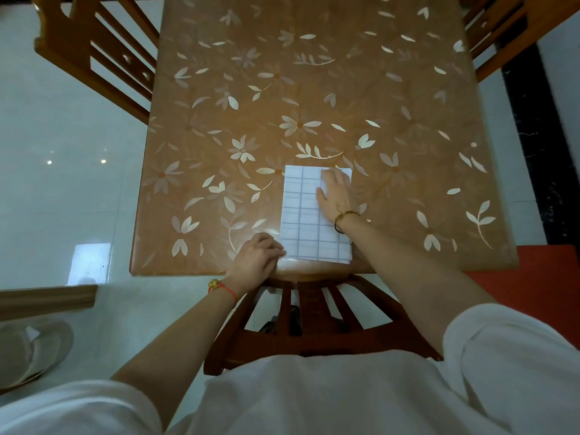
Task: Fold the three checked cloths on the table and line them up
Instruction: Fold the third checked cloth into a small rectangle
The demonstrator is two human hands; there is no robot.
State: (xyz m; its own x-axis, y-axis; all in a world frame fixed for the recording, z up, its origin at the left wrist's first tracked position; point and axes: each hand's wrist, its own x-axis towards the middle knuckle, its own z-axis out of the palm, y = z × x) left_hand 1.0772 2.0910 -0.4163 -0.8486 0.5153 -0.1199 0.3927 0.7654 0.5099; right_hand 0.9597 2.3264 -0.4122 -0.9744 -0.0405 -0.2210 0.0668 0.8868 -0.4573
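A white cloth with thin blue checks (306, 215) lies folded into a tall rectangle near the front edge of the table (219, 105). My right hand (337, 191) lies flat on its far right part, fingers straight, pressing it down. My left hand (259, 255) rests at the cloth's near left corner with curled fingers touching the edge; whether it pinches the cloth cannot be told. Only this one cloth shape shows; whether others lie stacked under it is hidden.
The table has an orange cover with pale flowers. Wooden chairs stand at the far left (94, 51), far right (508, 32) and directly in front of me (314, 324). A slipper (34, 350) lies on the pale floor at the left.
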